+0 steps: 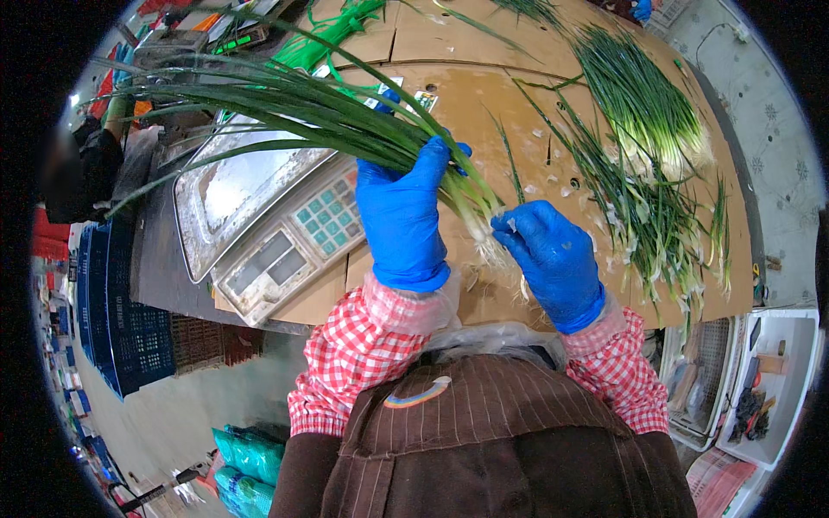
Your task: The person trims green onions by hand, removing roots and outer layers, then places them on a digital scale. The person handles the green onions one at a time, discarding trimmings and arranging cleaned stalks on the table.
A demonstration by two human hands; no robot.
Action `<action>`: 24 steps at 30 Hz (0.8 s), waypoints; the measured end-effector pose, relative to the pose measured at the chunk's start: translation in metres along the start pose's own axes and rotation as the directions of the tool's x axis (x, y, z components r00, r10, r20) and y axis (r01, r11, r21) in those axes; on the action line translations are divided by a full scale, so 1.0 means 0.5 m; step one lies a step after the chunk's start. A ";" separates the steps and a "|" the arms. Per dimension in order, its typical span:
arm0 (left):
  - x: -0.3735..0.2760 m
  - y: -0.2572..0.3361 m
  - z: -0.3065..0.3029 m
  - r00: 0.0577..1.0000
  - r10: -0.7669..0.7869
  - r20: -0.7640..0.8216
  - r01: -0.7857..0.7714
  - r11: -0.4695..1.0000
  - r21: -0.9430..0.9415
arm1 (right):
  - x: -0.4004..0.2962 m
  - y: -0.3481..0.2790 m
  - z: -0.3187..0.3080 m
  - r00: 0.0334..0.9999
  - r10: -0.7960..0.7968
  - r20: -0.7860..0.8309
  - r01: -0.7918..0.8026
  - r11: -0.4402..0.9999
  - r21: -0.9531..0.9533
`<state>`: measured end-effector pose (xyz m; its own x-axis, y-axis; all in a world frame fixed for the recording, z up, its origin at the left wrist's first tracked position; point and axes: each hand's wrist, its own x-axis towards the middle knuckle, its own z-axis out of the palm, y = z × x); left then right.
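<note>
My left hand [408,213], in a blue glove, is closed around a bunch of scallions [363,129]. Their long green leaves fan out to the left over the scale, and the white root ends [482,239] point down to the right. Beside those roots is my right hand [547,259], also gloved in blue, its thumb and fingers pinched together on what looks like a whitish scrap of scallion skin [511,225]. A thin scallion stalk [508,152] lies on the cardboard behind the right hand, partly hidden by it.
A digital scale [291,259] with a metal pan [239,188] stands at left. On the cardboard-covered table [466,84] lie a neat scallion pile [638,97], loose scallions and trimmings [660,226], and green ties [324,35]. Blue crates [129,324] stand at lower left, white bins [774,388] at lower right.
</note>
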<state>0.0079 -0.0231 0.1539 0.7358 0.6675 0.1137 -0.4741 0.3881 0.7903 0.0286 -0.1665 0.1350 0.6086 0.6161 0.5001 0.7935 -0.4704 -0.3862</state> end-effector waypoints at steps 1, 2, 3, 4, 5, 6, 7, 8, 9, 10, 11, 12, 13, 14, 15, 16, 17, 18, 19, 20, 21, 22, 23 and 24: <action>0.001 -0.002 -0.005 1.000 0.005 -0.005 -0.005 1.000 0.005 | -0.003 0.002 0.006 1.000 0.004 0.020 -0.004 1.000 0.008; 0.005 -0.006 -0.012 1.000 0.009 -0.008 -0.008 1.000 0.009 | -0.007 0.002 0.010 0.999 0.009 0.039 -0.010 1.000 0.015; 0.009 -0.009 -0.017 1.000 0.011 -0.005 -0.011 1.000 0.011 | -0.011 0.001 0.008 0.998 0.017 0.054 -0.018 1.000 0.017; 0.015 -0.009 -0.027 1.000 -0.007 0.007 0.007 1.000 0.006 | -0.016 -0.004 0.003 0.996 0.011 0.091 -0.020 0.996 0.092; 0.020 -0.010 -0.033 0.999 -0.036 -0.005 0.036 0.999 -0.015 | -0.022 -0.010 -0.007 0.992 0.003 0.128 -0.025 0.986 0.167; 0.025 -0.014 -0.038 0.998 -0.066 -0.017 0.065 0.997 -0.034 | -0.031 -0.015 -0.017 0.987 -0.006 0.163 -0.034 0.970 0.242; 0.033 -0.017 -0.042 0.995 -0.097 -0.026 0.095 0.994 -0.052 | -0.043 -0.016 -0.029 0.976 -0.003 0.217 -0.064 0.952 0.301; 0.047 -0.017 -0.053 0.999 -0.044 -0.018 0.043 0.997 -0.066 | -0.057 -0.014 -0.046 0.963 -0.004 0.271 -0.097 0.929 0.357; 0.060 -0.006 -0.059 1.000 -0.025 -0.008 0.025 0.996 -0.089 | -0.070 -0.013 -0.067 0.947 -0.012 0.321 -0.129 0.902 0.412; 0.070 0.001 -0.068 1.000 0.002 -0.009 -0.003 0.995 -0.101 | -0.075 -0.010 -0.090 0.950 0.004 0.312 -0.171 0.844 0.509; 0.076 0.008 -0.074 0.999 0.030 -0.012 -0.031 0.993 -0.112 | -0.077 0.001 -0.119 0.947 0.082 0.310 -0.263 0.753 0.604; 0.076 0.017 -0.076 1.000 0.012 0.002 -0.012 0.992 -0.128 | -0.085 0.021 -0.151 0.934 0.161 0.318 -0.345 0.641 0.686; 0.072 0.019 -0.078 1.000 -0.016 0.014 0.018 0.989 -0.145 | -0.100 0.057 -0.184 0.897 0.281 0.340 -0.434 0.426 0.794; 0.067 0.028 -0.076 0.999 -0.038 0.032 0.043 0.986 -0.161 | -0.105 0.099 -0.215 0.930 0.270 0.250 -0.352 0.453 0.819; 0.063 0.033 -0.072 0.996 -0.063 0.059 0.072 0.981 -0.181 | -0.133 0.168 -0.230 0.874 0.435 0.217 -0.368 0.300 0.880; 0.056 0.033 -0.072 0.993 -0.081 0.081 0.093 0.982 -0.166 | -0.159 0.240 -0.242 0.793 0.583 0.179 -0.320 0.147 0.936; 0.050 0.031 -0.065 0.983 -0.122 0.137 0.146 0.972 -0.186 | -0.171 0.245 -0.233 0.793 0.605 0.072 -0.423 0.463 0.779; 0.047 0.031 -0.061 0.974 -0.146 0.174 0.181 0.963 -0.202 | -0.164 0.260 -0.218 0.816 0.577 -0.020 -0.486 0.706 0.515; 0.043 0.031 -0.056 0.962 -0.169 0.212 0.215 0.952 -0.216 | -0.155 0.271 -0.206 0.848 0.520 -0.100 -0.498 0.848 0.182; 0.034 0.037 -0.041 0.958 -0.221 0.184 0.259 0.941 -0.219 | -0.142 0.276 -0.200 0.885 0.439 -0.158 -0.463 0.868 -0.178; 0.033 0.035 -0.033 0.952 -0.226 0.208 0.273 0.932 -0.239 | -0.115 0.245 -0.186 0.824 0.537 -0.181 -0.515 0.843 0.153; 0.027 0.033 -0.029 0.938 -0.247 0.242 0.307 0.917 -0.254 | -0.095 0.210 -0.169 0.870 0.474 -0.138 -0.424 0.861 0.280; 0.019 0.034 -0.031 0.927 -0.262 0.269 0.331 0.907 -0.261 | -0.076 0.174 -0.138 0.912 0.398 -0.103 -0.324 0.849 0.417; 0.016 0.030 -0.028 0.911 -0.258 0.322 0.346 0.902 -0.257 | -0.065 0.130 -0.108 0.906 0.424 -0.013 -0.324 0.711 0.624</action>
<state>0.0001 -0.0030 0.1582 0.9483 0.3032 0.0941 -0.2974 0.7447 0.5975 0.0605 -0.2511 0.1357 0.8875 0.3503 0.2995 0.3658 -0.1401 -0.9201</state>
